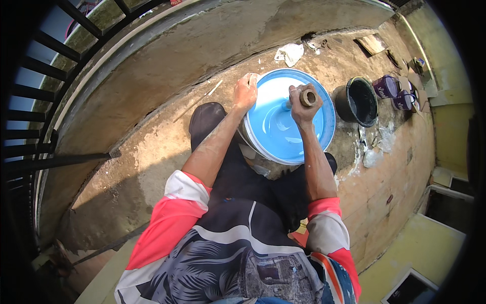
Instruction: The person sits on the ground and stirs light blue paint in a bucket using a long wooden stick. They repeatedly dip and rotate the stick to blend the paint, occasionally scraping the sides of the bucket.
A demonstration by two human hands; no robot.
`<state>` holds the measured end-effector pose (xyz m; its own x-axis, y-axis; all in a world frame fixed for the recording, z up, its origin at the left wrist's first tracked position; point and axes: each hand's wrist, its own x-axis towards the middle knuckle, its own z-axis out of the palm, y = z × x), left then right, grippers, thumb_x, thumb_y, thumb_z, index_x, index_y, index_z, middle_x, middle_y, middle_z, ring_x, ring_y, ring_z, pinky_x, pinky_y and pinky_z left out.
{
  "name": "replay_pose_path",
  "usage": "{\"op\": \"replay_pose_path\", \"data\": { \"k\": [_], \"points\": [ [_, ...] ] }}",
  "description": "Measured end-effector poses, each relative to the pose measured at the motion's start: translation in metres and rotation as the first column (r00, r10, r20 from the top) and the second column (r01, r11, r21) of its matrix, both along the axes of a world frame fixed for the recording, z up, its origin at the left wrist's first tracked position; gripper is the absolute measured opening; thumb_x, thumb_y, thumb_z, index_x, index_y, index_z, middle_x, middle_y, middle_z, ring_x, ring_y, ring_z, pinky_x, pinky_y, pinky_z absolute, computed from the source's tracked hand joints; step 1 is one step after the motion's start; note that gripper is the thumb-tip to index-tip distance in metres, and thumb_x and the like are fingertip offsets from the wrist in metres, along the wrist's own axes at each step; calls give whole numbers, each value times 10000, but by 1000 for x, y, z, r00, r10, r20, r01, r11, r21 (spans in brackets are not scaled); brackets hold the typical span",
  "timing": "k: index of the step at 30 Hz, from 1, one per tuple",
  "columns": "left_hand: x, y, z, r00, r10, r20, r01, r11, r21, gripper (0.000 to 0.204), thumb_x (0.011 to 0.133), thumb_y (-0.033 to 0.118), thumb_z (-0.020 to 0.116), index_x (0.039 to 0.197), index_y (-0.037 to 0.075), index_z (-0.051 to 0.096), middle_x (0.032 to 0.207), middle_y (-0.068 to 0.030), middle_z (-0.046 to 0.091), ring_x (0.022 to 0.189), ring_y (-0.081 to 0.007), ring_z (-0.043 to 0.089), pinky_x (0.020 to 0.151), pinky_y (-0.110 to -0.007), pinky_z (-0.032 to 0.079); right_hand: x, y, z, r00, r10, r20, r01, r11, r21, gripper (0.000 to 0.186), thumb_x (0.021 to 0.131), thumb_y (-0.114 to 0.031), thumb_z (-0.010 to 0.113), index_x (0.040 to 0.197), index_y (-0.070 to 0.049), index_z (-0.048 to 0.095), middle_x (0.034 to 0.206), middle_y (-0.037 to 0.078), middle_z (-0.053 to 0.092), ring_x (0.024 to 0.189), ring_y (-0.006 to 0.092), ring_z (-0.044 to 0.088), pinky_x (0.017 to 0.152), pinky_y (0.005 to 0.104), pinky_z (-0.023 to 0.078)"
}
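Note:
A large round white bucket (253,145) stands between my knees, holding bright blue paint (276,133). My left hand (246,91) is closed over the bucket's left rim, its fingertips partly hidden. Over the paint, my right hand (304,112) is wrapped round a thick brown tube with a hollow top end (308,98). The tube's lower part, coated blue, goes down into the paint, so its bottom end is hidden. Curved glossy streaks show on the paint around it.
Right of the bucket stands a black pail (357,104); beyond it are purple paint containers (386,87). A white cloth (289,53) lies behind the bucket, and a thin stick (198,101) lies left. A low wall (167,76) with dark railings borders the left. White splashes and plastic lie right.

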<state>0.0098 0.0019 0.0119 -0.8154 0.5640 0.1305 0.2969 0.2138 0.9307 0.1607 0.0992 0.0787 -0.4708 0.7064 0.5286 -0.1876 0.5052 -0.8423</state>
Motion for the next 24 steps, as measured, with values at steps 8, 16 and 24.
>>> {"op": "replay_pose_path", "data": {
  "k": [8, 16, 24],
  "points": [
    [-3, -2, 10, 978, -23, 206, 33, 998, -45, 380, 1019, 322, 522, 1124, -3, 687, 1131, -260, 689, 1093, -447, 633, 939, -483, 489, 28, -3, 20, 988, 145, 61, -80, 794, -602, 225, 843, -33, 726, 741, -92, 535, 614, -11, 514, 504, 81, 474, 457, 253, 363],
    [-2, -1, 6, 988, -32, 154, 36, 999, -22, 395, 1022, 335, 518, 1126, -12, 674, 1127, -284, 677, 1098, -465, 626, 935, -493, 486, -35, -9, -12, 983, -3, -183, -53, 952, -301, 211, 863, -41, 729, 755, -51, 548, 640, -6, 562, 559, 51, 514, 479, 256, 406],
    [-6, -2, -3, 986, -23, 166, 28, 999, -27, 410, 1019, 328, 514, 1152, -28, 669, 1142, -293, 671, 1105, -478, 620, 946, -503, 485, 15, 49, 11, 992, 64, 113, 12, 823, -568, 245, 851, -33, 735, 735, -79, 525, 610, -10, 518, 499, 76, 460, 456, 254, 364]
  ]
}}
